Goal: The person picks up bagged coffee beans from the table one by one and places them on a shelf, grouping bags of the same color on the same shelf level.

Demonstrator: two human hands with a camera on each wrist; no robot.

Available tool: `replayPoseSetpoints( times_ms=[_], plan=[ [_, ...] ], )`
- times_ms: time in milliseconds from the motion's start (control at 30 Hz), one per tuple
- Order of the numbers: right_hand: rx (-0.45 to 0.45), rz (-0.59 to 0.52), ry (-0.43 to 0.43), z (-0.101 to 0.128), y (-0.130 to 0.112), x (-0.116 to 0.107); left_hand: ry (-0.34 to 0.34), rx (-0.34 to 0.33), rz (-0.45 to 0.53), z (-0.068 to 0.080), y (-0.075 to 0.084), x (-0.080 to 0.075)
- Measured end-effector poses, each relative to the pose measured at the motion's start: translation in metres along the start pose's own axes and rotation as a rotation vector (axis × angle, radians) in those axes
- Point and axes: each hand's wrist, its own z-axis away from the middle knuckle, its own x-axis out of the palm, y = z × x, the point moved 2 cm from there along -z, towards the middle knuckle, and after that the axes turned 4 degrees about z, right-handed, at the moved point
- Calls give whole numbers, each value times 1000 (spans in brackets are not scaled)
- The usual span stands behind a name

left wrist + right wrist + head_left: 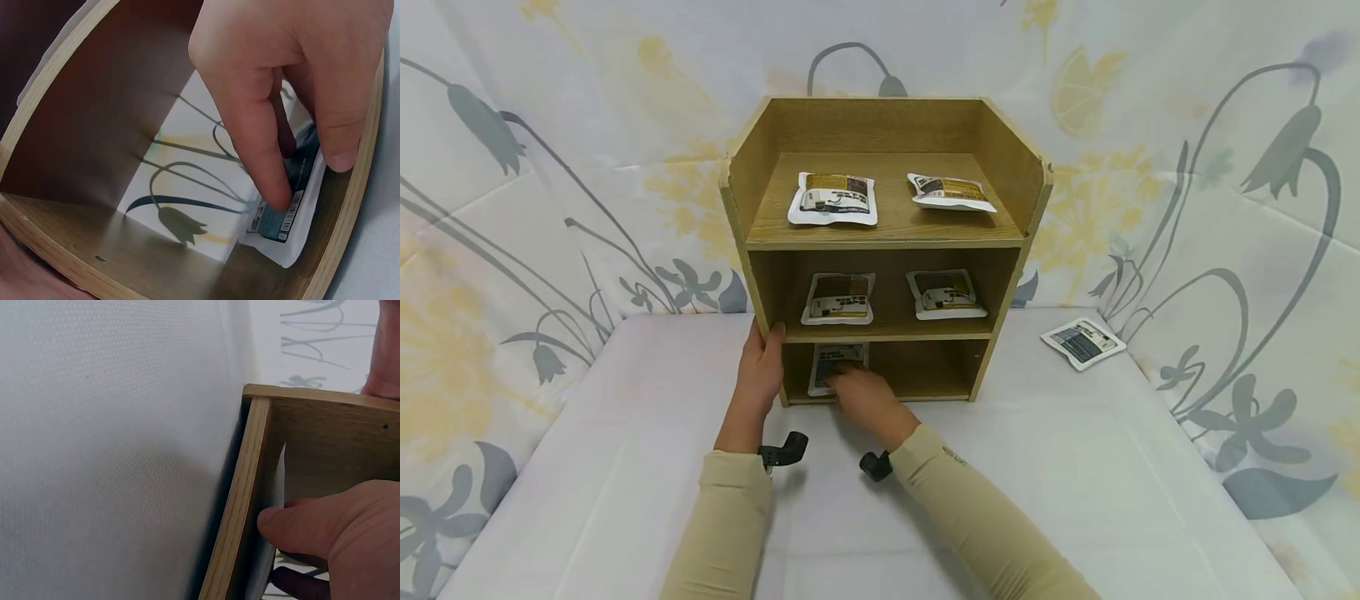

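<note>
**Flowered cloth all around my counter**

In front of me the counter [1075, 467] is covered in a plain pale cloth, smooth apart from a few soft fold lines. Behind it and on both sides hangs a printed backdrop [550, 167], white with grey bell-shaped flowers on long curved stems, grey leaves and faded yellow blooms; a pale yellow lemon slice shows near the top right. The fabric meets the counter's far edge and wraps around its left and right edges, closing off the room beyond. The light is even and soft, with only faint shadows on the cloth. No window or floor shows.
</note>
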Motion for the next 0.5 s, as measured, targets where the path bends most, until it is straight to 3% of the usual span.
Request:
replayPoseSetpoints(
  times_ms=[500],
  plan=[
    [-3, -3, 38, 21, 12, -10, -14, -15, -16, 2, 0, 1]
  ],
)
